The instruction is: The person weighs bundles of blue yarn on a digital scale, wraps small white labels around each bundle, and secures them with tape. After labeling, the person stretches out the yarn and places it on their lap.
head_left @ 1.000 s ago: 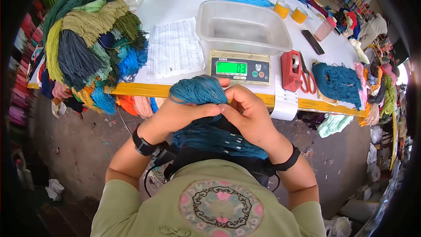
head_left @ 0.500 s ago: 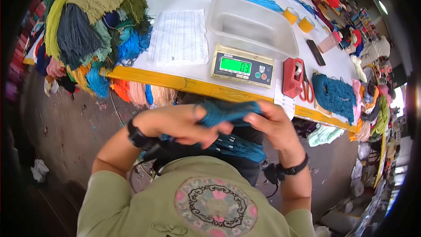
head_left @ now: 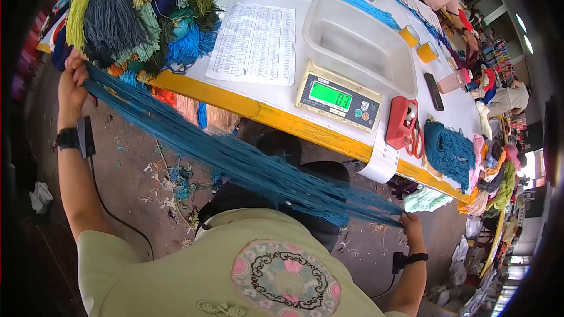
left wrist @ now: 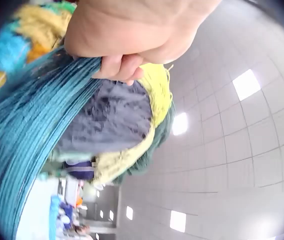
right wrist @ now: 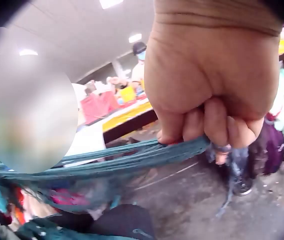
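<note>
A long teal yarn skein [head_left: 235, 158] is stretched across the body, in front of the table edge. At its upper left end the left hand [head_left: 73, 85] grips it; in the left wrist view that hand [left wrist: 137, 35] has its fingers curled round the strands [left wrist: 47, 115]. The right hand [head_left: 413, 229] holds the other end at lower right, and in the right wrist view its curled fingers [right wrist: 217, 122] grip the yarn [right wrist: 132, 157]. More teal yarn [head_left: 329, 216] lies on the lap below.
On the table are a scale [head_left: 338, 97] reading 0.3 under a clear plastic tub [head_left: 358, 53], a printed sheet [head_left: 252, 44], a red tape dispenser [head_left: 401, 122], scissors [head_left: 418, 141] and a folded teal skein [head_left: 449, 155]. Colourful yarn [head_left: 114, 20] is heaped at the left.
The hands, close together before, have moved far apart to left and right. The bunched teal yarn between them is now drawn out long. The head view has shifted and tilted.
</note>
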{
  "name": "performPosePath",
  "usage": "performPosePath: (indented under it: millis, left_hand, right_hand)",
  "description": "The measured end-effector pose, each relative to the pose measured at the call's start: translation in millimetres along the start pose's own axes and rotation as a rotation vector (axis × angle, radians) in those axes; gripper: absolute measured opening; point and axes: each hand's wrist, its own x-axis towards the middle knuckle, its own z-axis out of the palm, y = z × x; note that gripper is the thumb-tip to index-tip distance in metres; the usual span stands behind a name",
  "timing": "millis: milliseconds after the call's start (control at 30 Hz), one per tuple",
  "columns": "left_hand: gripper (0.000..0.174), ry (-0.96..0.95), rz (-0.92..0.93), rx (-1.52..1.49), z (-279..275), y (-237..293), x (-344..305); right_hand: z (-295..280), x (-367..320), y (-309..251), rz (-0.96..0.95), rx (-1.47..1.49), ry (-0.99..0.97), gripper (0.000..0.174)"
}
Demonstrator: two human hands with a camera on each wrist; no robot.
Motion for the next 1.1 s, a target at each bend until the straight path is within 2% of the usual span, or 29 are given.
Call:
performPosePath:
  millis: [33,67,133,167,233,267,300,333,367,400,433,467,500,533,567,600,633,700,767,867,933,967,1033,1100]
  left_hand:
    - [0.024,0.079,0.139,0.107,-17,12,6]
    - [0.024,0.081,0.139,0.107,-26,21,8]
    - [0.026,0.554,0.425,0.302,-36,35,9]
    - [0.026,0.555,0.423,0.303,-48,38,9]
    - [0.026,0.656,0.601,0.428,-69,37,5]
    - [0.026,0.646,0.538,0.424,-80,38,5]
    - [0.021,0.442,0.434,0.449,-103,40,3]
    - [0.018,0.426,0.379,0.364,-66,19,-6]
    - [0.016,0.408,0.322,0.277,-8,-13,-20]
    - [0.013,0.397,0.350,0.201,27,-43,-31]
    - [0.016,0.117,0.231,0.103,5,-55,-28]
    - [0.018,0.074,0.222,0.073,28,-79,-37]
    - [0.020,0.032,0.215,0.044,72,-110,-52]
    - [0.020,0.042,0.234,0.109,112,-140,-64]
    - [0.021,0.051,0.256,0.172,147,-168,-75]
    - [0.024,0.092,0.228,0.231,171,-193,-80]
    - [0.026,0.133,0.201,0.288,188,-218,-82]
    - [0.027,0.036,0.180,0.463,206,-260,-86]
    - [0.029,0.007,0.118,0.448,226,-295,-89]
    - [0.027,-0.072,0.049,0.567,229,-328,-88]
    - [0.026,-0.192,0.208,0.860,225,-342,-83]
    - [0.026,-0.196,0.216,0.856,226,-341,-83]
    - [0.024,-0.211,0.247,0.964,227,-338,-85]
    - [0.023,-0.228,0.283,0.984,226,-336,-85]
  right_hand:
    - [-10,8,21,0.006,-0.095,0.093,0.026]
    - [-20,13,37,0.005,-0.096,0.093,0.026]
    - [-34,19,60,-0.021,-0.400,0.256,0.028]
    - [-37,20,68,-0.019,-0.401,0.256,0.028]
    - [-43,19,76,-0.033,-0.518,0.432,0.027]
    - [-40,14,65,-0.029,-0.517,0.438,0.027]
    - [-29,-5,19,0.050,-0.272,0.266,0.026]
    - [-23,-23,-21,0.129,-0.026,0.098,0.025]
    - [-25,-34,-45,0.092,0.158,-0.096,0.022]
    - [-30,-44,-70,0.049,0.343,-0.287,0.020]
    - [-38,-59,-104,-0.050,0.436,-0.323,0.021]
    - [-52,-72,-124,-0.169,0.519,-0.234,0.028]
    - [-68,-83,-139,-0.377,0.626,-0.142,0.039]
    - [-79,-81,-151,-0.570,0.808,0.053,0.044]
    - [-98,-85,-187,-0.773,0.937,-0.030,0.038]
    - [-100,-110,-247,-0.860,1.075,-0.233,0.031]
    - [-108,-125,-300,-1.003,0.934,-0.439,0.029]
    - [-131,-130,-358,-1.251,0.950,-0.453,0.026]
    - [-154,-134,-421,-1.345,0.818,-0.635,0.025]
    - [-210,-132,-495,-1.349,0.709,-0.483,0.024]
    - [-146,-168,-557,-1.472,1.003,0.280,0.026]
    - [-160,-167,-571,-1.481,1.003,0.284,0.026]
    - [-192,-155,-591,-1.618,0.791,-0.093,0.032]
    - [-188,-139,-604,-1.632,0.694,-0.080,0.027]
